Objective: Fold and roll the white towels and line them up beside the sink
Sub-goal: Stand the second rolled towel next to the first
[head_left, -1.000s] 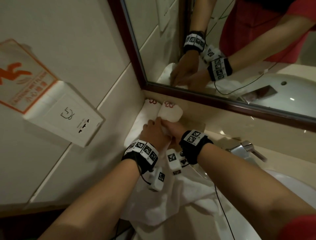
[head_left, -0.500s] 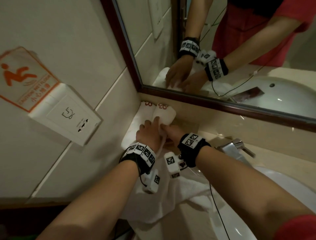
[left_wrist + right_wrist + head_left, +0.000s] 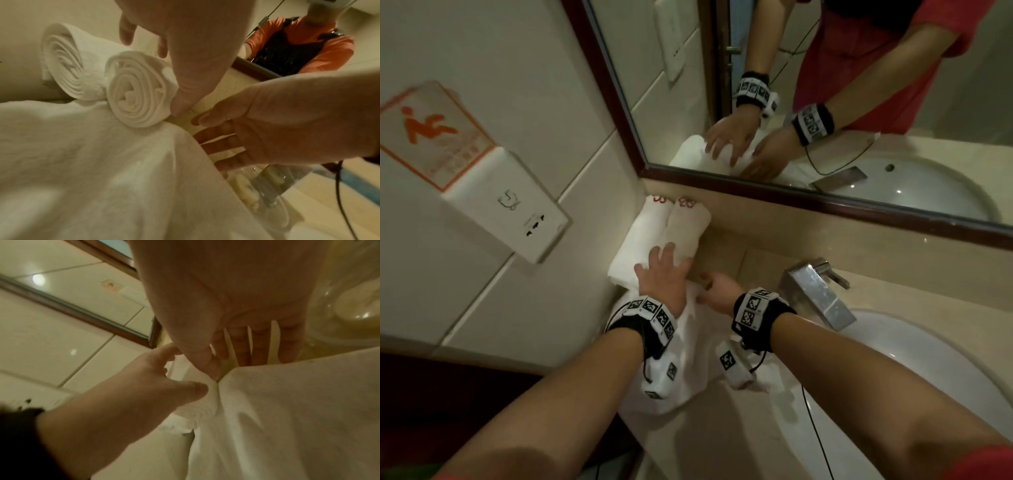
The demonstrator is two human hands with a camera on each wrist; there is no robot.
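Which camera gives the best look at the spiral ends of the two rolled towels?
The left wrist view: both spiral ends face it, the near roll beside the far roll. The head view shows the rolls only from above, lying side by side under the left hand. The right wrist view shows just a sliver of towel behind the hands.

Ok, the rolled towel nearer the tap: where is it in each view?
Head: rolled towel lies centre, below the mirror corner, with the left hand at its near end.
Left wrist: its spiral end sits left of centre, second roll behind it.
Right wrist: only a white bulge shows behind the left hand's thumb.
Shared landmark: the loose white towel in front of the rolls.
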